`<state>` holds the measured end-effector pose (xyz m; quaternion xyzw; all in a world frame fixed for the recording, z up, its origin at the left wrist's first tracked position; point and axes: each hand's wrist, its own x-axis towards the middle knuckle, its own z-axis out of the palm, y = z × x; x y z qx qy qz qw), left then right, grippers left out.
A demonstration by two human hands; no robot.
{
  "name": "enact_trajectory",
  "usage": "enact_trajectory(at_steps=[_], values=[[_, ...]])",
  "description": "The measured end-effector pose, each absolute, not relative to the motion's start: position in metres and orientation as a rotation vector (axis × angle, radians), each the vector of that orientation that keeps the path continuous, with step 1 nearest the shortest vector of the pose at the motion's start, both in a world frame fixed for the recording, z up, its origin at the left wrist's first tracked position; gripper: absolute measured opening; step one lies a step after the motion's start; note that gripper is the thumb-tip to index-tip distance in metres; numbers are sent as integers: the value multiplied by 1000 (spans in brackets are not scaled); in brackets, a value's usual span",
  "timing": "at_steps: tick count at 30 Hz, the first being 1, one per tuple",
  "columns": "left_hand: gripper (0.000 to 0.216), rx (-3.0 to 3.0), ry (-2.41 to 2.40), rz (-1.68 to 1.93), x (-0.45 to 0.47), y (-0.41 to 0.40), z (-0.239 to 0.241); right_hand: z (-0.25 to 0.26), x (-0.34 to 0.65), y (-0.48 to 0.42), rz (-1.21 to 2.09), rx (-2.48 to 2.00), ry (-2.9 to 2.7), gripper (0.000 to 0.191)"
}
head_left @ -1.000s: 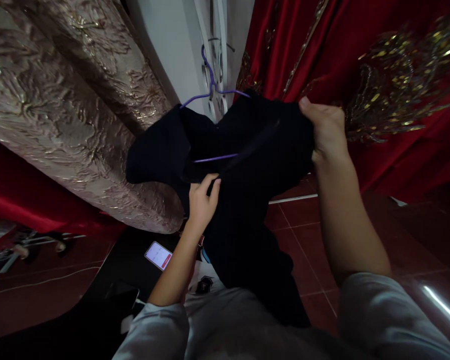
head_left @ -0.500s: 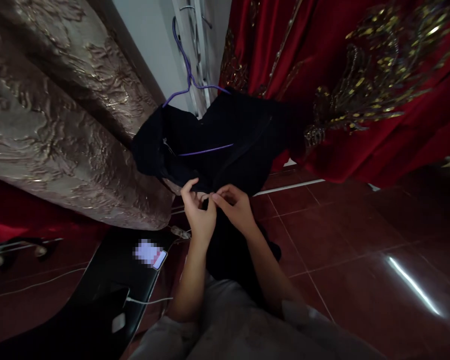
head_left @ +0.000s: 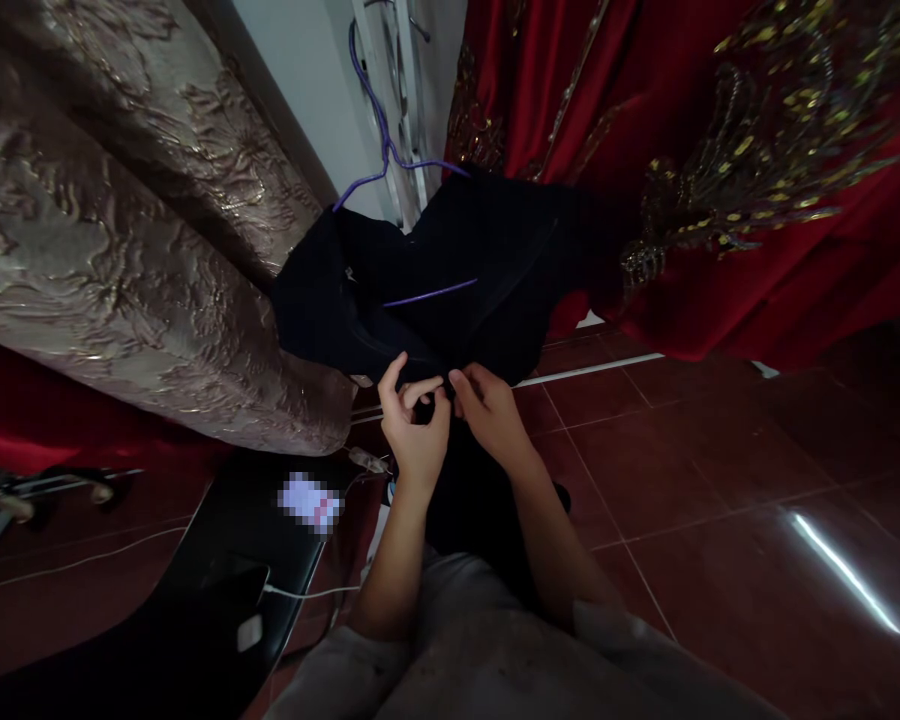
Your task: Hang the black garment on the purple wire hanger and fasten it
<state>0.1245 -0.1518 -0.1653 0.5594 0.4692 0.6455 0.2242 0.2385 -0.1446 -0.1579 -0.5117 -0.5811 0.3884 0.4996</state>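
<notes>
A dark navy garment point(head_left: 495, 240), its front hanging partly open, is on a purple hanger point(head_left: 385, 150) in front of me. My left hand point(head_left: 416, 420) is at the garment's lower front edge, thumb and a finger pinched on the cloth while another finger points up. Close beside it, almost touching, my right hand point(head_left: 487, 410) has its thumb and forefinger pressed together on the same edge. Whatever small part lies between the fingertips is too dark to make out. Inside the garment the hanger's lower bar shows as a purple line.
Pale embossed fabric point(head_left: 120, 220) hangs at left; red fabric with gold sequins point(head_left: 720, 200) at right. A white metal rack point(head_left: 409, 90) stands behind the hanger. On a black surface point(head_left: 195, 540) at lower left lie a lit phone point(head_left: 311, 502) and a white cable point(head_left: 315, 594).
The view has shifted slightly, so most things sit a little further right. The garment's left front has swung closer across the opening. Both hands still pinch near its edge, their fingertips slightly further apart.
</notes>
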Motion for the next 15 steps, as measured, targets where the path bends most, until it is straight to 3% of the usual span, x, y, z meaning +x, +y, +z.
enact_trajectory(at_steps=[7, 12, 15], values=[[76, 1463, 1216, 1737, 129, -151, -173, -164, 238, -141, 952, -1244, -1354, 39], [49, 1449, 1122, 1675, 124, -142, -184, -164, 237, -138, 1143, -1211, -1302, 29], [44, 1355, 1008, 1623, 118, -134, -187, -162, 237, -136, 1125, -1196, -1314, 28]])
